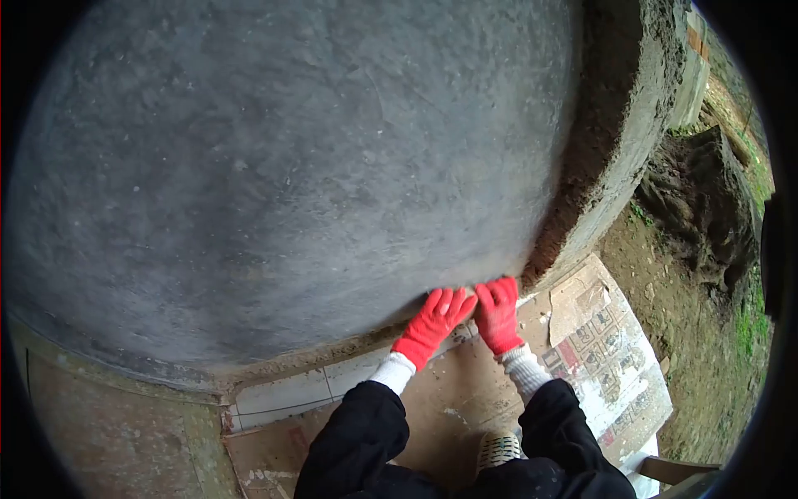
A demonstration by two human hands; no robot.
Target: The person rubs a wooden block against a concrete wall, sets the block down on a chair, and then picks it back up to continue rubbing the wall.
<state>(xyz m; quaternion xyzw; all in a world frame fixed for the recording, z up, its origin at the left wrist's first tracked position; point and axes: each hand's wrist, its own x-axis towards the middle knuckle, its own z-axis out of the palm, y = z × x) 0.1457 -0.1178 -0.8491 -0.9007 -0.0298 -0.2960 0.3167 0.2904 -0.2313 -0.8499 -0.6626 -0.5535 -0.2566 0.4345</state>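
My left hand (436, 320), in a red glove with a white cuff, is low at the foot of the grey plastered wall (316, 166). Beside it, my right hand (497, 312) wears a matching red glove. Both hands have curled fingers and nearly meet at the fingertips. A sliver of something pale shows between them, pressed close to the wall; the gloves hide most of it, and its kind cannot be made out. Just to the right of my right hand is the wall's corner, where a rough cement edge (611, 158) runs upward.
Stained cardboard sheets (611, 358) cover the floor around my shoe (499, 449). White tiles (283, 395) line the wall's base. On the right are bare soil (665, 299), a dark rock-like mound (702, 208) and a wooden piece (673, 470). A brownish panel (108, 424) lies at lower left.
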